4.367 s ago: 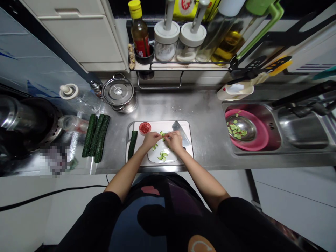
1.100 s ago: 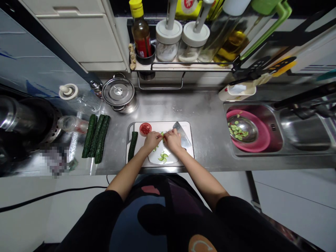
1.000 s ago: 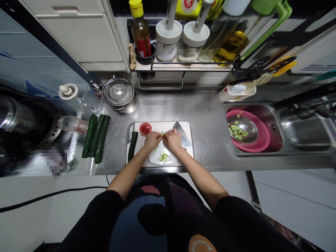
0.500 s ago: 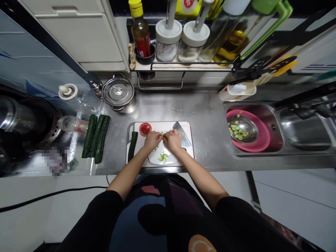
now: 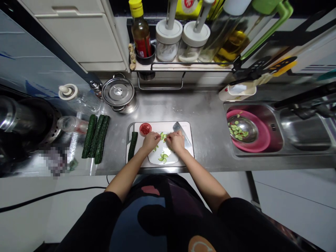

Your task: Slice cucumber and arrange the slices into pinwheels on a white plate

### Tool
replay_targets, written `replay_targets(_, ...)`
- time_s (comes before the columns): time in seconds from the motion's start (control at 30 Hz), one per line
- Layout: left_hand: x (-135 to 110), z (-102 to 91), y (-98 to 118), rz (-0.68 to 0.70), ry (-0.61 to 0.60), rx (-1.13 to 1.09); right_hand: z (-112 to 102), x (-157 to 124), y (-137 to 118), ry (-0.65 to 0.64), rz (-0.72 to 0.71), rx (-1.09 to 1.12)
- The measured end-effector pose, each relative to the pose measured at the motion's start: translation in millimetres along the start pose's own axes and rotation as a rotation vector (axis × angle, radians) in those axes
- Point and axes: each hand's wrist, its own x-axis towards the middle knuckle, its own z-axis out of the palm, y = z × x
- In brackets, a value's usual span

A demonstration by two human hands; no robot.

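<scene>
1. The left hand [image 5: 151, 141] and right hand [image 5: 176, 141] are close but not touching, with bent fingers. I can't tell if either one holds anything.
2. Cucumber slices [image 5: 164, 157] sit in little bunches. One is between the fingertips, and one is on the near side of the hands.
3. The slices are on a white plate [image 5: 153, 159] under both hands.
4. The plate sits on a cutting board [image 5: 166, 125].
5. A big knife [image 5: 186, 138] is just beside the right hand. A small red dish [image 5: 140, 130] is just past the left hand.
6. Farther left of the left hand, three long cucumbers [image 5: 96, 135] lie on the tabletop [image 5: 204, 133].
7. Far right of the right hand, a pink tub [image 5: 263, 138] is in the sink [image 5: 277, 141].
8. Way past both hands, a shelf [image 5: 194, 67] holds jars [image 5: 168, 40].
</scene>
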Motion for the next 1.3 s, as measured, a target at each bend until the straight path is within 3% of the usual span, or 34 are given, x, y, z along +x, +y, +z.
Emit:
replay_targets(0.23, -1, 0.0, -3, -0.004, 0.004, -0.018, 9, -5, -8, -0.009, -0.003, -0.077)
replay_targets(0.6, -1, 1.1, -4, -0.001, 0.031, -0.066, 5, -6, -10, -0.023, 0.037, -0.08)
replay_targets(0.97, 0, 3.0, -4, 0.009, 0.03, -0.062, 11, 4, -4, 0.041, -0.105, -0.039)
replay_targets(1.3, 0, 2.8, -3, -0.009, 0.026, -0.061, 13, 4, 1, 0.042, -0.116, 0.006)
